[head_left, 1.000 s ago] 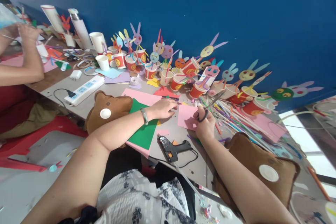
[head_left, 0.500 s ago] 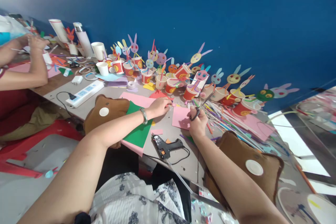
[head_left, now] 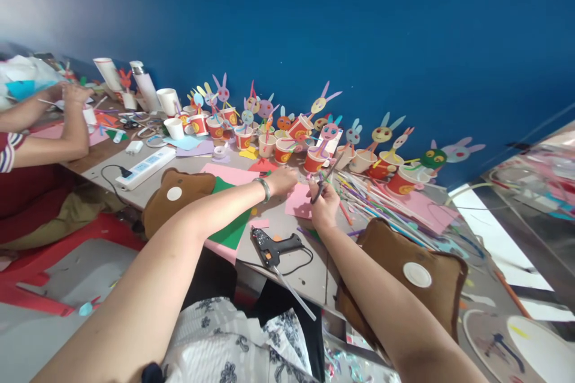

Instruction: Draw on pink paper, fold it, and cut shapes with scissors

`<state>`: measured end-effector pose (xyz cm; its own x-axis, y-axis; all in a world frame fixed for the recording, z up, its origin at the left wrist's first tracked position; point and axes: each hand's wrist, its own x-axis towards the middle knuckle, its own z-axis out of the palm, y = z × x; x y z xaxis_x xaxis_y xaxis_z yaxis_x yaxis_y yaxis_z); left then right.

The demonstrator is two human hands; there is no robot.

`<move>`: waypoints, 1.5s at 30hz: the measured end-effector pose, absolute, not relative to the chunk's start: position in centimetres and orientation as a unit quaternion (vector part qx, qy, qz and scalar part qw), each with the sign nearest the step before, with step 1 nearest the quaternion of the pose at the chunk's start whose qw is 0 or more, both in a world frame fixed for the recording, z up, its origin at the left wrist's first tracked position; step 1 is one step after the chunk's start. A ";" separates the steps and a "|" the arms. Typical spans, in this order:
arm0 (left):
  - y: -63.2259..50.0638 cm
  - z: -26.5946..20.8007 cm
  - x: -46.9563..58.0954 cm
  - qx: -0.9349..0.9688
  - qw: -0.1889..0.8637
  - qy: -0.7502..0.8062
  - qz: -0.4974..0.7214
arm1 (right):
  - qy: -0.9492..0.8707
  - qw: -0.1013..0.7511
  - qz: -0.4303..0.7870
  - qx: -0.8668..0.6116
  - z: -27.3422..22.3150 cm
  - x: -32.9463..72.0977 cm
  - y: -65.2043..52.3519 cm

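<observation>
My right hand (head_left: pixel 325 206) is closed around a pair of dark-handled scissors (head_left: pixel 332 172), their blades pointing up and away from me. Just left of it, my left hand (head_left: pixel 284 181) has its fingers curled together above the table. Whatever those fingertips pinch is too small or hidden to make out. A pink paper square (head_left: pixel 297 202) lies below and between the two hands. Under my left forearm are a green sheet (head_left: pixel 230 228) and a larger pink sheet (head_left: pixel 227 174). Nearer to me rests a black hot glue gun (head_left: pixel 272 246) with a clear glue stick in its back.
Paper cups with rabbit figures (head_left: pixel 314 158) line the blue wall. Brown cushions (head_left: pixel 406 272) flank my arms. A white power strip (head_left: pixel 146 169) sits left, coloured sticks (head_left: pixel 372 206) right. At far left, another person's hands (head_left: pixel 74 94) work near a red stool (head_left: pixel 27 281).
My left hand has moved right, closer to the scissors, and its fingers are more curled. My right hand still holds the scissors. The whole view has shifted slightly.
</observation>
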<state>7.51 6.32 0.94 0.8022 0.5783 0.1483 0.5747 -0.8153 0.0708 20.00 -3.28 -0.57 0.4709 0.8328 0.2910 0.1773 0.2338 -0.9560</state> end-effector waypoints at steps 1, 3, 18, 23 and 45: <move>6.3 0.9 7.7 0.951 0.008 0.300 0.080 | -0.445 0.645 0.259 -0.565 -0.6 20.0 -3.2; 6.3 0.8 8.1 0.953 0.002 0.294 0.077 | -0.442 0.643 0.265 -0.566 -0.7 20.1 -3.2; 4.1 1.1 0.4 0.943 0.016 0.323 0.082 | -0.440 0.658 0.265 -0.550 -0.8 20.1 -2.7; 2.4 0.9 -3.1 0.969 -0.057 0.237 0.042 | -0.443 0.660 0.276 -0.540 -1.0 19.9 -2.6; -0.5 1.0 -6.6 0.954 -0.023 0.283 -0.094 | -0.455 0.646 0.251 -0.559 -1.2 20.1 -2.6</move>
